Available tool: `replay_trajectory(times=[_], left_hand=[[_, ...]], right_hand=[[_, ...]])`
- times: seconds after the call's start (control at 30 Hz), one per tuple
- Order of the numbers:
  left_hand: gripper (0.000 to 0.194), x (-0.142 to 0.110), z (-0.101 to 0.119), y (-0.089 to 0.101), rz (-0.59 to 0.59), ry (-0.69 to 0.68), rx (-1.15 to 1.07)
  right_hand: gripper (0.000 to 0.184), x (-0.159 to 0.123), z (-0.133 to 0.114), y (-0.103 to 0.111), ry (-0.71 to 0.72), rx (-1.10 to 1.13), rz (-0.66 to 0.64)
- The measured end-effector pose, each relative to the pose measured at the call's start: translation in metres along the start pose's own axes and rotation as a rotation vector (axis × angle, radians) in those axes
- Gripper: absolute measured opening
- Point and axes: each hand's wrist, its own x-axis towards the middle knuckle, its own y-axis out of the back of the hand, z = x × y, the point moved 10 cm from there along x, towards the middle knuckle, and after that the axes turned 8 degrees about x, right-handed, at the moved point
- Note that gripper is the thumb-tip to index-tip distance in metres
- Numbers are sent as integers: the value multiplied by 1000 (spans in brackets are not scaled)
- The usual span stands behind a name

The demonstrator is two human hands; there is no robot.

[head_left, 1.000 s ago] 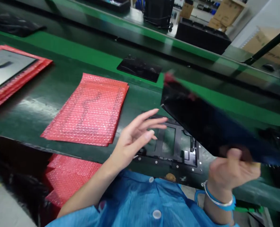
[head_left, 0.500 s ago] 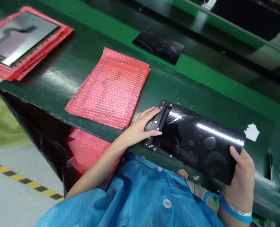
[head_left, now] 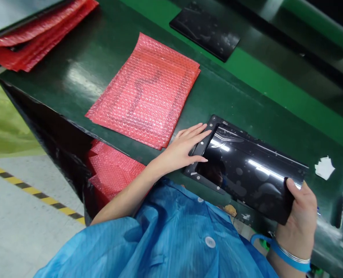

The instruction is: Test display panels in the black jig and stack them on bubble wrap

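My right hand (head_left: 301,204) grips the right end of a glossy black panel (head_left: 246,173), thumb on top and fingers mostly hidden beneath. The panel reflects a ceiling light and shows bubble-like marks on its surface. Its left end lies against a flat black frame (head_left: 201,148) with small pale dots along its border. My left hand (head_left: 187,146) lies with outstretched fingers over the frame's left border, thumb apart, fingertips near the panel's left edge. Whether the panel's right end touches what is below it, I cannot tell.
Red bubble-wrap bags (head_left: 148,92) lie left of the frame, more red bags (head_left: 113,170) sit below the table edge. Another black panel (head_left: 204,31) lies at the back. At right are white paper scraps (head_left: 324,168) and a dark pen-like object (head_left: 339,210).
The panel's left end has shifted over the dark slot beside the frame's left border, and more of the far edge shows. Both hands keep their places on it. The camera view has shifted.
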Motion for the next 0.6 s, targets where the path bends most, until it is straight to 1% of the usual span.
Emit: replay_trajectory(times=[0.1,0.23,0.4,0.47,0.6], left_hand=[[82,0,0,0,-2,7,5],[78,0,2,0,-3,2,8],[56,-1,7,-2,-21,-36,83],[51,-1,9,-4,-30,-45,111],[52,-2,11,-5,-23,-58,136]], right_hand=[[40,-3,-3,-4,18,-26,-18],[43,-5,-6,-5,4,-44,-10],[47,-1,-8,0,-2,-102,14],[48,1,-7,0,-12,-110,3],[50,3,-7,-2,-9,-122,-7]])
